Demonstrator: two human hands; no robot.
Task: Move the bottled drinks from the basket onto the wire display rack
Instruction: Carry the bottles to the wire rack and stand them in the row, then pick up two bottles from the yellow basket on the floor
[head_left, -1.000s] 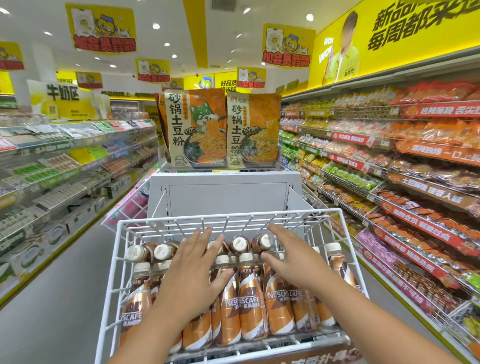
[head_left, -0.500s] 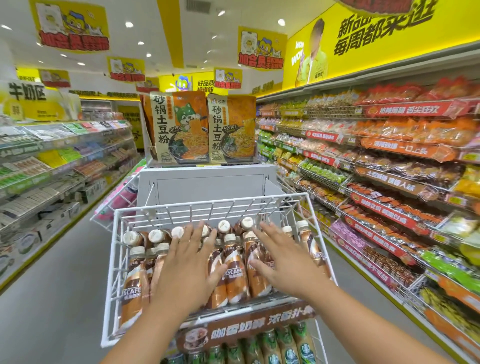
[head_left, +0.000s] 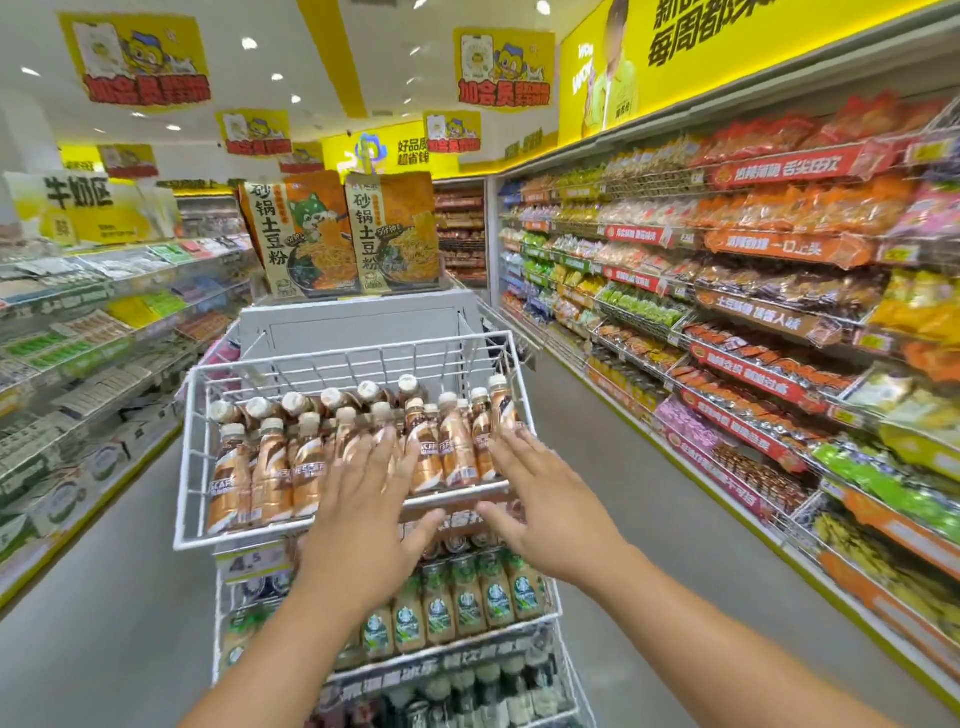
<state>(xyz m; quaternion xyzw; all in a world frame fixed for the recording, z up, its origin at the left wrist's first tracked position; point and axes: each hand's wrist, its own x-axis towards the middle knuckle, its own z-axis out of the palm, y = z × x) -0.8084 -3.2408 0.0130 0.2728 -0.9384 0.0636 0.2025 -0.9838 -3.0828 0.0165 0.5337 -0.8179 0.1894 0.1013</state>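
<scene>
A white wire display rack (head_left: 193, 457) stands in the aisle. Its top tier holds several brown Nescafe coffee bottles (head_left: 270, 467) with cream caps, packed in rows. My left hand (head_left: 363, 514) hovers in front of the tier's front edge, fingers spread, holding nothing. My right hand (head_left: 550, 499) is beside it at the tier's right front corner, also spread and empty. A lower tier carries several green-labelled Starbucks bottles (head_left: 467, 603). No basket is in view.
Two orange noodle packs (head_left: 343, 234) stand on a grey unit (head_left: 358, 327) behind the rack. Snack shelves (head_left: 753, 322) line the right side of the aisle, and milk shelves (head_left: 78, 322) line the left. Grey floor runs on both sides of the rack.
Both hands have drawn back off the bottles toward me and now hover before the top tier. The view has pulled back, so the lower tiers show.
</scene>
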